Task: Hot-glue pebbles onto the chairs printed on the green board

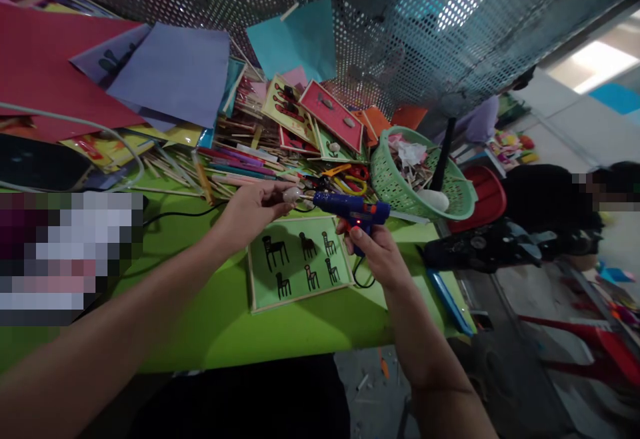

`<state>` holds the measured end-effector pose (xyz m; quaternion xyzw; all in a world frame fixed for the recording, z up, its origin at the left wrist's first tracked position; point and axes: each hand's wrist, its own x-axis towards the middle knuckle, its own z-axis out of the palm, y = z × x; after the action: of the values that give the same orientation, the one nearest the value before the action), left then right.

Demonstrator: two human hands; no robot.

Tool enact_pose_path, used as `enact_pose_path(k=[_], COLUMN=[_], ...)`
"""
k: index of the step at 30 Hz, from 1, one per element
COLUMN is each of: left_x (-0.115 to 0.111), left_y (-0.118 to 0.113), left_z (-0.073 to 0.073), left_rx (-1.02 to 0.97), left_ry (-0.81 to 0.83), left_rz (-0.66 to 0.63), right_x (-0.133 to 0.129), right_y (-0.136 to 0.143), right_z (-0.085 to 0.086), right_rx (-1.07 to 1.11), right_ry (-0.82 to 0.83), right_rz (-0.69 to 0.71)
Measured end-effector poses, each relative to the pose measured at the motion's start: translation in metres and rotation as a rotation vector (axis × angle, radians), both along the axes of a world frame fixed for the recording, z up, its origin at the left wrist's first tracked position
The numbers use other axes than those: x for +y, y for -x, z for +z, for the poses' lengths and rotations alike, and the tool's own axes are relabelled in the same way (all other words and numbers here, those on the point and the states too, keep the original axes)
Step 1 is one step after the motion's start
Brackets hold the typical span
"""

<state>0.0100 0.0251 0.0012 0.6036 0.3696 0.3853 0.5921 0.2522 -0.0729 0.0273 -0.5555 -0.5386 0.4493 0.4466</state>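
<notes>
My right hand is wrapped round the handle of a blue hot glue gun, which has a small red light glowing on its side. Its nozzle points left and meets, or nearly meets, a small whitish pebble-like piece. That piece is pinched between the fingertips of my left hand. Below both hands lies a green card with a thin wooden stick frame, bearing several small dark chair figures. A black cord loops down behind my right wrist.
A green basket with scraps stands at the back right, beside a red container. Behind my hands are framed cards, sticks, pens and yellow-handled scissors. Coloured paper is piled back left. A person's patterned dark sleeve is at the right.
</notes>
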Motion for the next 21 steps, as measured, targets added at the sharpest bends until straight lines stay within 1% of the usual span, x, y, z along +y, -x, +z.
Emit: enact_pose_path(k=[3,10,16,21], left_x=[-0.0018,-0.0067,-0.0066,-0.0074], left_y=[-0.0007,-0.0023,-0.002,-0.0008], left_z=[-0.0003,0.0045,0.0038,0.0082], left_rx=[-0.003,0.067,0.069,0.096], left_ry=[0.019,-0.022,-0.023,-0.015], left_rz=[0.006,0.037,0.03,0.031], right_x=[-0.0002,0.0004,0.0001,0.0007], right_y=[0.0028,0.0077,0.0064,0.0055], right_z=[0.0014,0.0016,-0.0008,-0.0017], right_rx=[-0.028,-0.093,-0.134,-0.151], right_ry=[0.018,0.036,0.036,0.025], right_rz=[0.008,-0.019,-0.027,-0.028])
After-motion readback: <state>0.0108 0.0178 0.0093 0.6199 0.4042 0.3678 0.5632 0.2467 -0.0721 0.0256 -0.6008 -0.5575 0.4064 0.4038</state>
